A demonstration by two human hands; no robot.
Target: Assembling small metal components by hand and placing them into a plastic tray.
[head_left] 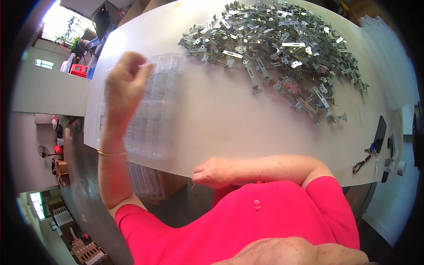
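Observation:
My left hand (126, 86) is raised above a clear plastic tray (155, 119) with long compartments, at the table's left side. Its fingers are curled in and a little blurred; whatever they hold, if anything, is hidden. Close to the table's front edge, my right hand (211, 172) is closed, palm side hidden. A small thin piece (193, 186) pokes out below its fingers, too small to name. Across the far right of the table spreads a big heap of metal hinge-like fittings (274, 44), with several loose ones along its near edge.
The white table (238, 128) has a curved front edge. At its right lie a dark phone (380, 134), keys on a strap (364, 162) and a clear bag (386, 165). Clear plastic sheets (388, 62) stand at the far right. More clear trays (146, 181) sit below the table's left edge.

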